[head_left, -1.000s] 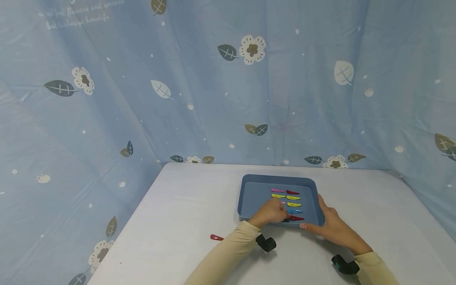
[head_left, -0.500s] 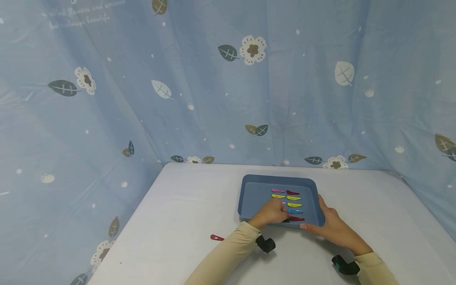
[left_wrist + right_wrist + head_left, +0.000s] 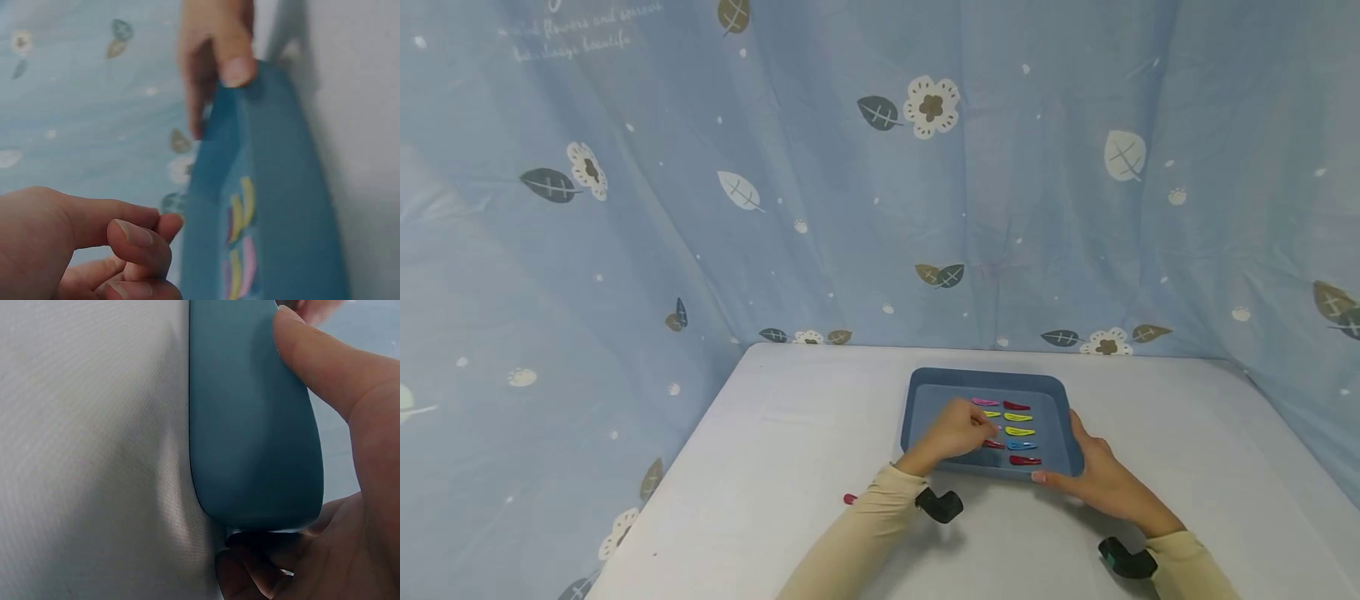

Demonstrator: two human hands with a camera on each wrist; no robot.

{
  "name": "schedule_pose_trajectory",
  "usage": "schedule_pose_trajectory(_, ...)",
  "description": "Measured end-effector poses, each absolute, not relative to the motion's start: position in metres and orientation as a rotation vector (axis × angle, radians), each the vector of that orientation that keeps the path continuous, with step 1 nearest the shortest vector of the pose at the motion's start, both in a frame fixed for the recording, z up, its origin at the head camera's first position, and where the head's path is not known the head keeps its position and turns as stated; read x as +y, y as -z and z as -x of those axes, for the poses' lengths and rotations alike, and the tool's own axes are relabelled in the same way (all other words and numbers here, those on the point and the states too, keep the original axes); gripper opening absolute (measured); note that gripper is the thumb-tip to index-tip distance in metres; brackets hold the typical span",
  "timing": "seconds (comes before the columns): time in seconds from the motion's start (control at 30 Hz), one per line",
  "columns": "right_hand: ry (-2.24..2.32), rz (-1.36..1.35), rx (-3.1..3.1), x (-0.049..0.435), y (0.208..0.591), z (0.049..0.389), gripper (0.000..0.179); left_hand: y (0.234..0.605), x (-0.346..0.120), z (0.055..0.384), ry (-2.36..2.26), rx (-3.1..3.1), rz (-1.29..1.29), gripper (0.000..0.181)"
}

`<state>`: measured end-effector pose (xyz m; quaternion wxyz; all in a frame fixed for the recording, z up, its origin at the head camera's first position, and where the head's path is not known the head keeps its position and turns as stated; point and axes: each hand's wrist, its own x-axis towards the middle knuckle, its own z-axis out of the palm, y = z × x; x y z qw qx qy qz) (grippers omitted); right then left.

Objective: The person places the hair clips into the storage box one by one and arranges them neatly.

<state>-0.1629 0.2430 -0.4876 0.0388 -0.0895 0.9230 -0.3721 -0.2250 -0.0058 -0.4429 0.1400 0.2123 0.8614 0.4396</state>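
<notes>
A blue-grey tray (image 3: 940, 462) holds two columns of snap hair clips. In the head view these include a pink clip (image 3: 985, 402), a yellow clip (image 3: 1019, 432), a blue clip (image 3: 1021, 446) and a red clip (image 3: 1025, 460) at the front right. My left hand (image 3: 953, 429) is over the tray's left part, fingers loosely bent, nothing visible between them in the left wrist view. Just beside its fingertips lies another red clip (image 3: 994, 444). My right hand (image 3: 1108, 479) grips the front right corner of the tray, thumb (image 3: 319, 356) on the near wall, fingers around the side.
On the white table (image 3: 775, 467), left of the tray, lies one more red clip (image 3: 850, 499), partly covered by the left sleeve (image 3: 865, 525). A blue patterned curtain (image 3: 880, 208) hangs behind and to the left of the table.
My left hand has risen and shifted left from the tray's front, uncovering a red clip in the left column. The left forearm now covers more of the table's red clip. The right hand stays put.
</notes>
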Motion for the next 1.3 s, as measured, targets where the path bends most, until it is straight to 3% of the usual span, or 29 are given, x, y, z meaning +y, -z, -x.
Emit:
schedule_pose_trajectory(0.53, 1.091, 0.163, 2.759, 0.244, 0.488, 0.162, 0.131, 0.41, -0.099, 0.219, -1.416, 2.598, -0.619, 0.023)
schedule_pose_trajectory(0.73, 1.084, 0.175, 2.78, 0.243, 0.488, 0.163, 0.131, 0.406, -0.139, 0.214, -1.426, 2.682, -0.492, 0.021)
schedule_pose_trajectory(1.0, 1.103, 0.16, 2.76, 0.245, 0.485, 0.163, 0.132, 0.412, -0.184, 0.206, -1.427, 2.738, -0.309, 0.016)
schedule_pose_trajectory(1.3, 1.12, 0.193, 2.781, 0.243, 0.488, 0.163, 0.13, 0.428, -0.204, 0.191, -1.347, 2.73, -0.207, 0.022)
